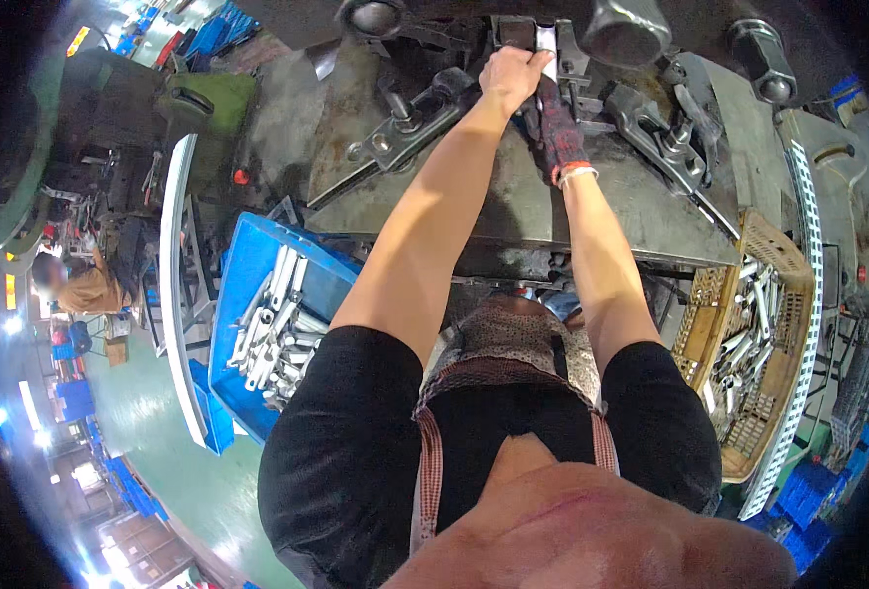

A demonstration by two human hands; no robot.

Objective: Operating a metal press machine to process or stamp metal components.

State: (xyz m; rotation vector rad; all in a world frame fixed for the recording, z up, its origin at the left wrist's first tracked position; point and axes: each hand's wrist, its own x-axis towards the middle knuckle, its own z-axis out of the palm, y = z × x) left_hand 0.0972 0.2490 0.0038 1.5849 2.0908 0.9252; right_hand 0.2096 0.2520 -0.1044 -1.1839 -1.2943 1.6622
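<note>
A: Where's the L hand (513, 79)?
B: Top mid of the frame, no glove. Its fingers are bent & its thumb is at the shiny bar (547, 41).
A: Is it holding it tight?
B: Can't tell, the fingertips are hidden.
A: And the R hand (558, 126)?
B: Just right of the other one, a bit lower, in a dark red glove (564, 145) w/ an orange cuff. It's at the near end of the bar. Can't tell if it grips, b/c we see only the back of it.
A: So the bar is where?
B: Top mid, in btw. chunky metal blocks (569, 44), at the far side of the gray table (641, 218).
A: What else is on there?
B: A clamp (385, 145) left of the hands, & a 2nd clamp (643, 123) right of them.
A: And lower down?
B: Blue bin (331, 270) at mid left, w/ lots of silver parts (270, 358) inside. Tan basket (790, 339) at mid right, w/ more silver parts.
A: Anyone else?
B: Yep, a co-worker (98, 288) in a brown top, far left.
</note>
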